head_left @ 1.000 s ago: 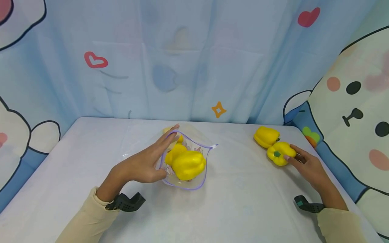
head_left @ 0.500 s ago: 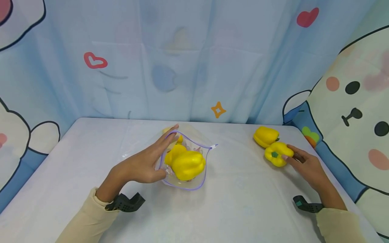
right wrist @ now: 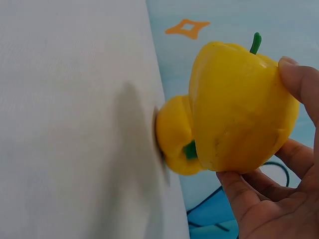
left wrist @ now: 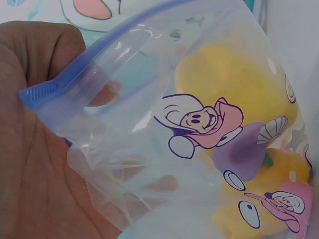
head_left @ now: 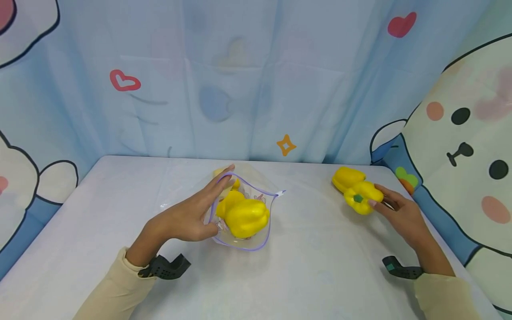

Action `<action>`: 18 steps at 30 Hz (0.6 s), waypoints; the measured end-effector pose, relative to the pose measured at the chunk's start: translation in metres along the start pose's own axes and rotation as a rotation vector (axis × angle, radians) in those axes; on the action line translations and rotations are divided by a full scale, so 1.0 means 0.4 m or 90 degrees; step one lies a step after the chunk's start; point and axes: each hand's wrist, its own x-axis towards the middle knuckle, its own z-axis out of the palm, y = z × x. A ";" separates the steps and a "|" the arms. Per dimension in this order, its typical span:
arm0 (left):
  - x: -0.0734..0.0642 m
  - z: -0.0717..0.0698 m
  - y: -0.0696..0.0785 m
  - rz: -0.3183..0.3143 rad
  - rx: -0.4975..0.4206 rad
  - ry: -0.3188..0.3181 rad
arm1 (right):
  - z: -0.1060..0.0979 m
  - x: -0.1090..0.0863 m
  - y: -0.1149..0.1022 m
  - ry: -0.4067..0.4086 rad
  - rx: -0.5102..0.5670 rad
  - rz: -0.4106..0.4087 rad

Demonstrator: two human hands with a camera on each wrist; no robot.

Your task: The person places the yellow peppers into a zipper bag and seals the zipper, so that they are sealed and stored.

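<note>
A clear zip bag (head_left: 262, 240) with a purple rim stands with its mouth gaping, and my left hand (head_left: 186, 217) holds the rim at its left side. Through the printed plastic in the left wrist view, a fingertip (left wrist: 107, 94) shows behind the purple strip. Inside the bag lie yellow bell peppers (head_left: 246, 218). Over at the right, my right hand (head_left: 404, 218) pinches another yellow bell pepper (head_left: 362, 198) between thumb and fingers, green stem showing. In the right wrist view this pepper (right wrist: 239, 109) is raised off the table, its shadow falling on the cloth.
Behind the held pepper, one more yellow bell pepper (head_left: 347, 177) lies near the table's far right edge, partly covered by it in both views. White cloth covers the table (head_left: 316, 275). A blue printed curtain (head_left: 256, 89) hangs along the back and sides.
My right hand has moved slightly left and up in the head view with the pepper, which now overlaps the one behind it more. The left hand and bag have stayed in place.
</note>
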 end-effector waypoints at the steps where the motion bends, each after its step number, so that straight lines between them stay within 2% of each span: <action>1: 0.000 0.000 -0.001 0.001 0.000 0.000 | 0.001 -0.002 -0.007 0.001 0.003 -0.011; 10: 0.001 0.000 0.002 -0.006 0.004 -0.002 | 0.017 -0.024 -0.081 0.002 0.053 -0.096; 18: 0.004 0.000 0.002 -0.006 0.007 0.003 | 0.039 -0.050 -0.143 0.001 0.054 -0.198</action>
